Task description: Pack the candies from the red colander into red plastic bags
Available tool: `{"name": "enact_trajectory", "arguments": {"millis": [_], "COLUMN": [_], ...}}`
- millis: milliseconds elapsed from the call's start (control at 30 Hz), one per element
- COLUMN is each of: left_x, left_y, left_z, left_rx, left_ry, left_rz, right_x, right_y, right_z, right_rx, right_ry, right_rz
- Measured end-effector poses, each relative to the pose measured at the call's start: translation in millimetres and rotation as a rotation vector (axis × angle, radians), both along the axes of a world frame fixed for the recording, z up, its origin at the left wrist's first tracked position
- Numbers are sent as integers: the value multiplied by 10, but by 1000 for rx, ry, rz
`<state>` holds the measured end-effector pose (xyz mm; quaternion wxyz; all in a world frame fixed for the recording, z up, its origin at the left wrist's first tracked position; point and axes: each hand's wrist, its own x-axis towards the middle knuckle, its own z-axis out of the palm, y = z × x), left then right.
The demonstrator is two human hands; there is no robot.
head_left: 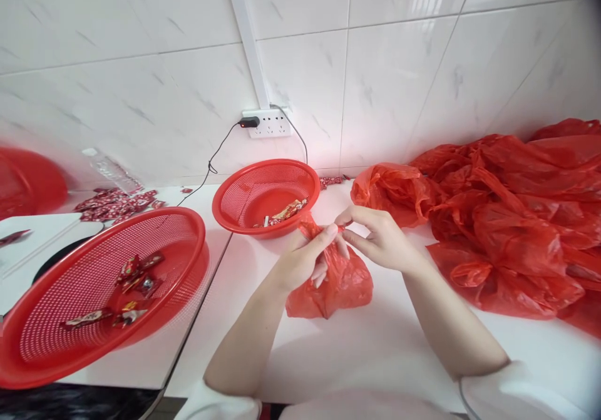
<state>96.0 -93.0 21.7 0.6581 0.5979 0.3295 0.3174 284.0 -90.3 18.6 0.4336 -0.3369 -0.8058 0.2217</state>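
Note:
A red plastic bag (350, 282) hangs below my two hands, just over the white tabletop. My left hand (307, 254) is closed round the gathered neck of the bag, its thumb on top. At the bag's twisted top, my right hand (375, 235) pinches the plastic between thumb and fingers, close to the left thumb. What the bag contains cannot be made out. Just beyond my left hand stands a round red basket (225, 188) holding a few wrapped pieces (286, 210).
A larger red basket (197, 232) with several wrapped pieces (136, 279) stands at left. Behind it lie a heap of small red packets (117, 204) and a clear bottle (110, 169). Red plastic bags (516, 220) pile up at right. A cable (213, 157) runs from the wall socket (270, 124).

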Motion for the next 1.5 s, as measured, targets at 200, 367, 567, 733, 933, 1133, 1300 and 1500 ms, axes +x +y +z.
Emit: {"name": "enact_trajectory", "arguments": {"millis": [200,367,567,733,933,1133,1300,1500], "left_x": [-100,-142,-132,-82,-116,-243,-312,-375], "left_y": [225,398,439,368,183,188,220,319], "left_z": [21,-81,-121,-77,-21,55,103,27], "left_rx": [-234,-390,-505,-172,517,605,590,767], "left_ry": [-132,-250,-392,-198,310,407,371,473], "left_rz": [58,36,59,202,256,-63,-227,-58], "right_x": [227,319,283,260,121,-47,-97,-100], "right_y": [159,175,10,26,138,220,246,296], "right_z": [-21,-32,80,88,-71,-231,-291,-365], "right_rx": [-28,-36,-230,-225,-145,-198,-321,-322], "right_ry": [138,363,-19,-151,97,137,50,85], "right_rz": [-283,-256,271,340,149,221,328,190]}}
